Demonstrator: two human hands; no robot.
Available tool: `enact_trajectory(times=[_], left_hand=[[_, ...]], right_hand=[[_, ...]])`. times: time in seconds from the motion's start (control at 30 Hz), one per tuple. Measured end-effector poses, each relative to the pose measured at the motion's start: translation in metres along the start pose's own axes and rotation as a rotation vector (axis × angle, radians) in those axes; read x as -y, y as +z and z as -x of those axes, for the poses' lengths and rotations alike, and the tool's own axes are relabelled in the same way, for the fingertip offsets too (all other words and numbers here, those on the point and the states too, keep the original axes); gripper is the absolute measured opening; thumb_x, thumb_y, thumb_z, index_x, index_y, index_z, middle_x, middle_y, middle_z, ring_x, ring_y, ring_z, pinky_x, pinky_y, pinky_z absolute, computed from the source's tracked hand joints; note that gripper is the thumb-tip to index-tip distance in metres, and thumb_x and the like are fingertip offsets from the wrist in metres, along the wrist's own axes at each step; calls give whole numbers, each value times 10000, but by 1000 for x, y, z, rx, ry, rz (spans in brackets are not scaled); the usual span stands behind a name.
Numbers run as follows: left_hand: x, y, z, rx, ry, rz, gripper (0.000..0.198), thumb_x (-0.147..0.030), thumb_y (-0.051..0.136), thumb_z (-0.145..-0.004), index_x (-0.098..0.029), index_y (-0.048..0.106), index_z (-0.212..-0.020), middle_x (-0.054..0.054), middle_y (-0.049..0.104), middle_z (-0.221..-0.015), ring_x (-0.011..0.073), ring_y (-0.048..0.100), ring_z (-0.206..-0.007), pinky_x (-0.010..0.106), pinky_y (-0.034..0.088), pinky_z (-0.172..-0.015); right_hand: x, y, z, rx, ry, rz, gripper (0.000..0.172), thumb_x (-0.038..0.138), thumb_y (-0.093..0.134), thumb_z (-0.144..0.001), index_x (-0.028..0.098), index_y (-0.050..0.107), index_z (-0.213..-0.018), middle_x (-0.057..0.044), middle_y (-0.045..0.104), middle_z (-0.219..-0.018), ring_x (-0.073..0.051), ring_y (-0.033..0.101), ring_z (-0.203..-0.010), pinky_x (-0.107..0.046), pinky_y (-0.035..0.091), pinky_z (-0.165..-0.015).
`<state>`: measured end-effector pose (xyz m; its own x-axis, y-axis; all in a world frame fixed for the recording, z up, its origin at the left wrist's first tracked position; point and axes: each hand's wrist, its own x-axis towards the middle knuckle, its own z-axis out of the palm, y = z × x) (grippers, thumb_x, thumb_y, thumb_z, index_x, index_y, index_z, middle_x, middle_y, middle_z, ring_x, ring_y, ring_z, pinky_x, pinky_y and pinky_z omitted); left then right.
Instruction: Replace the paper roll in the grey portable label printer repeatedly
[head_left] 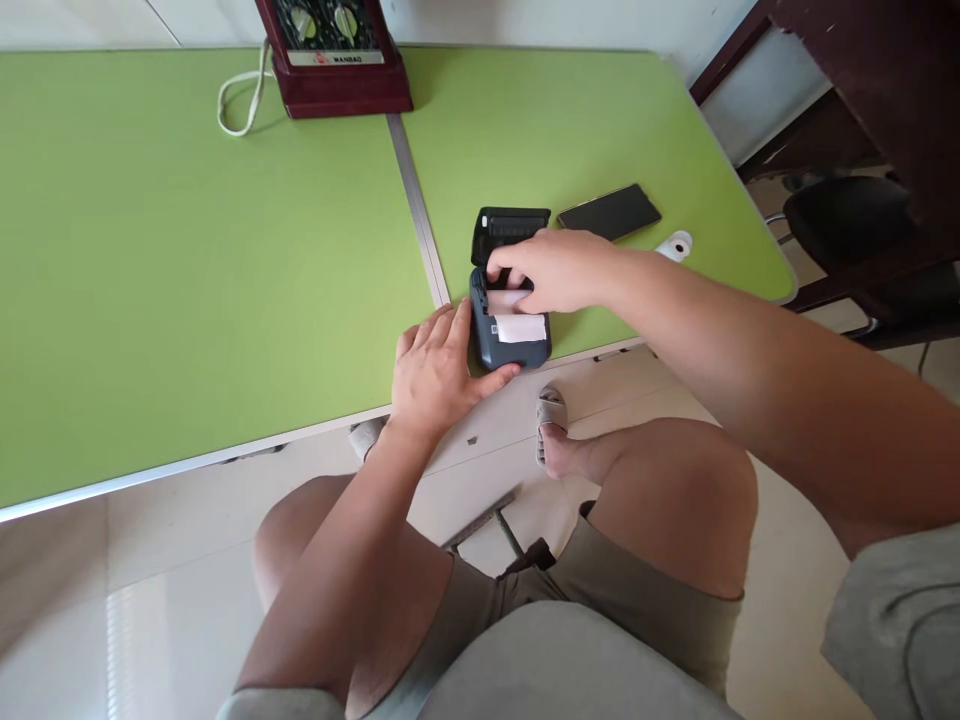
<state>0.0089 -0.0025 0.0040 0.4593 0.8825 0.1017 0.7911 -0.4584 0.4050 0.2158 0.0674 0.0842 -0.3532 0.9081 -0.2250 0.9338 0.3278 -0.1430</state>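
A small dark grey label printer (517, 350) sits near the front edge of the green table (187, 280), its lid (511, 228) flipped up at the back. A white paper roll (508, 298) lies in its open bay, with a strip of paper (520, 328) over the front. My left hand (439, 370) rests against the printer's left side, thumb along the front, steadying it. Reaching in from the right, my right hand (555, 270) has its fingers curled down over the roll in the bay.
A black phone (609, 212) lies behind the printer, and a small white paper roll (677, 244) sits to its right. A dark red appliance (334, 55) with a white cord (241, 100) stands at the back. A dark chair (847, 215) is at the right.
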Motion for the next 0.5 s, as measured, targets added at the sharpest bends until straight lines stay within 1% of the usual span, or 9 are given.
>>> enact_trajectory(times=[0.07,0.1,0.17,0.2,0.27,0.3,0.33,0.4,0.5], left_hand=[[-1,-1,0,4,-6,0,1091,-929,408,-895,-93,460,-1595,233,578,-1575,395,533,-1485,504,435,-1166],[-1,-2,0,4,-9,2,1088,-928,404,-897,-95,459,-1595,231,576,-1577,394,532,-1485,505,434,-1168],[-1,-3,0,6,-8,9,1085,-925,411,-897,-102,449,-1603,223,569,-1587,394,530,-1486,509,433,-1170],[-1,-3,0,9,-5,12,1087,-923,425,-894,-103,444,-1607,219,565,-1593,396,527,-1488,513,433,-1171],[-1,-4,0,15,-1,14,1099,-920,457,-882,-97,439,-1611,216,563,-1595,403,528,-1485,524,431,-1173],[-1,-4,0,17,-2,12,1104,-919,465,-879,-93,440,-1611,217,566,-1592,406,530,-1482,527,433,-1171],[-1,-3,0,16,-6,10,1110,-923,459,-878,-88,443,-1609,219,572,-1585,409,533,-1478,532,435,-1168],[-1,-2,-1,7,-18,5,1121,-940,411,-879,-87,451,-1604,226,586,-1567,413,540,-1469,542,441,-1156],[0,-1,-3,-7,-21,0,1165,-983,322,-859,-92,465,-1596,234,606,-1540,421,552,-1452,548,447,-1141]], right_hand=[[-6,-7,5,18,-14,-135,475,116,793,-651,291,785,-1093,2,823,-1006,-231,688,-816,-336,444,-647],[-10,-9,11,-16,-11,-243,476,117,788,-649,282,782,-1096,-4,819,-1028,-227,686,-834,-336,460,-660],[-20,-5,28,-165,19,-557,444,171,763,-688,271,761,-1121,-18,799,-1077,-196,665,-815,-317,469,-641],[-26,0,38,-275,59,-765,415,217,728,-725,276,740,-1136,-16,784,-1062,-165,626,-740,-293,431,-573],[-38,17,52,-510,178,-1204,308,354,622,-789,288,688,-1083,3,718,-903,-128,506,-587,-266,297,-451],[-43,28,57,-577,230,-1371,279,432,613,-785,281,654,-1017,9,666,-822,-127,487,-565,-263,283,-435],[-47,39,58,-615,287,-1469,298,483,624,-784,279,630,-1001,11,641,-808,-126,497,-572,-265,310,-446],[-49,59,56,-698,405,-1526,342,492,731,-722,271,577,-933,36,575,-742,-108,483,-561,-251,319,-456],[-46,75,47,-781,466,-1330,376,471,813,-725,266,526,-855,64,526,-678,-93,464,-531,-243,325,-461]])
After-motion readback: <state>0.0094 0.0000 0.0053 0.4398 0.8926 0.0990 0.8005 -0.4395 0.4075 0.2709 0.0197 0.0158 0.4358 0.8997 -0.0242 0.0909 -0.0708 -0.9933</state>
